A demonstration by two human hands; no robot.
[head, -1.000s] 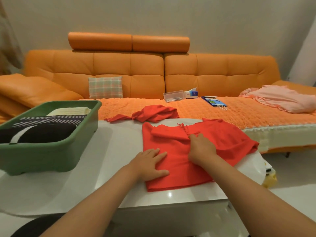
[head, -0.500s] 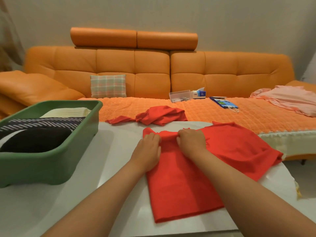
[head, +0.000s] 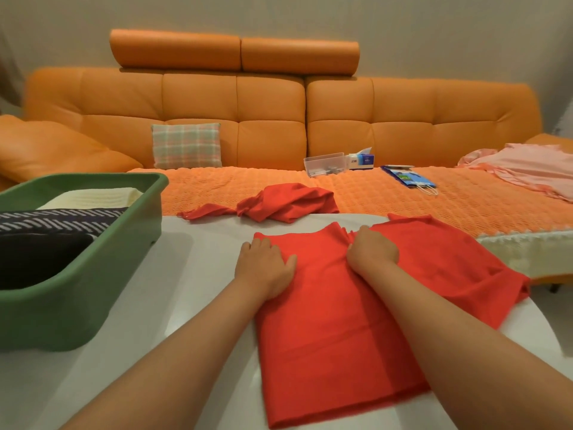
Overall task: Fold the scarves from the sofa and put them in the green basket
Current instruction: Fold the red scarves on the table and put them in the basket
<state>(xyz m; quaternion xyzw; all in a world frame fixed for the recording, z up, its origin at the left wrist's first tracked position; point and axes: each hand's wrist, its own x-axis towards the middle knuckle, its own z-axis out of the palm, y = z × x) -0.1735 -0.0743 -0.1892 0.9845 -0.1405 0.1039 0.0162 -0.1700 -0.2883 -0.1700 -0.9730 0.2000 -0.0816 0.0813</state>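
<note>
A red scarf [head: 328,330] lies partly folded on the white table [head: 186,274], its right part spread toward the table's edge. My left hand [head: 263,265] rests flat on the folded panel's far left corner, fingers straight. At the panel's far edge my right hand [head: 372,252] has its fingers curled into gathered fabric. More red cloth [head: 288,203] lies bunched where table and sofa meet. The green basket [head: 102,283] stands on the table's left side and holds folded cream, striped and black scarves.
The orange sofa [head: 279,125] runs behind the table. On it are a pink cloth [head: 527,169] at the right, a plaid pillow [head: 186,145], a clear box [head: 324,162], a tissue box [head: 361,159] and a blue packet [head: 407,176].
My hands have moved apart along the scarf's far edge. The left one slid to the left corner and flattened. The right one shifted right, and the far edge lies straighter.
</note>
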